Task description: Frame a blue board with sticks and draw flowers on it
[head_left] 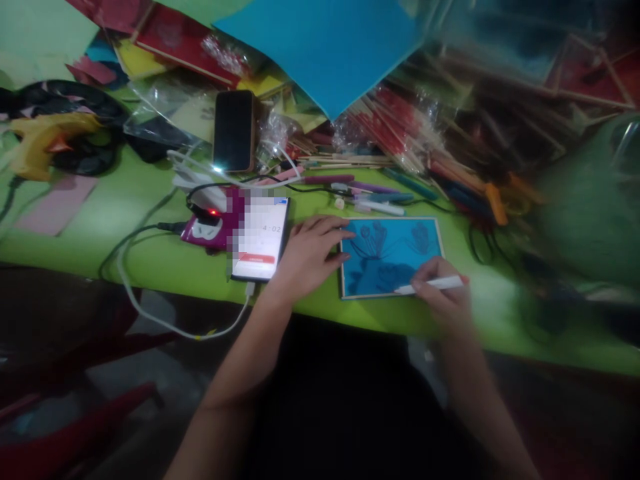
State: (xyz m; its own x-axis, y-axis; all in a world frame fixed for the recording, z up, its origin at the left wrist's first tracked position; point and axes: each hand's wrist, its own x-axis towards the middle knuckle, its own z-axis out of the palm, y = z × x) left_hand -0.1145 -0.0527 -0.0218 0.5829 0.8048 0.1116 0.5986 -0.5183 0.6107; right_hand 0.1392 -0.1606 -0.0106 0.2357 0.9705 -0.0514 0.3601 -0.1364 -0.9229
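A blue card (400,243) with a pale border lies flat near the table's front edge, bearing dark line drawings that look like flowers or leaves. My left hand (313,253) rests at the card's left side, fingers spread, with the fingertips on its edge. In my right hand (440,293) is a white marker pen (443,283), pinched between thumb and fingers. Its tip points left and sits at the lower part of the card; whether it touches is too blurred to tell. Just left of my left hand lies a lit phone (260,240) with a cable plugged in.
A purple power strip (210,230) with cords stands beside the lit phone. Behind are a dark phone (233,130), several pens (380,193), thin sticks (395,127) and a large blue sheet (330,47). A yellow glue gun (50,137) is at left, a green rounded object (595,200) at right.
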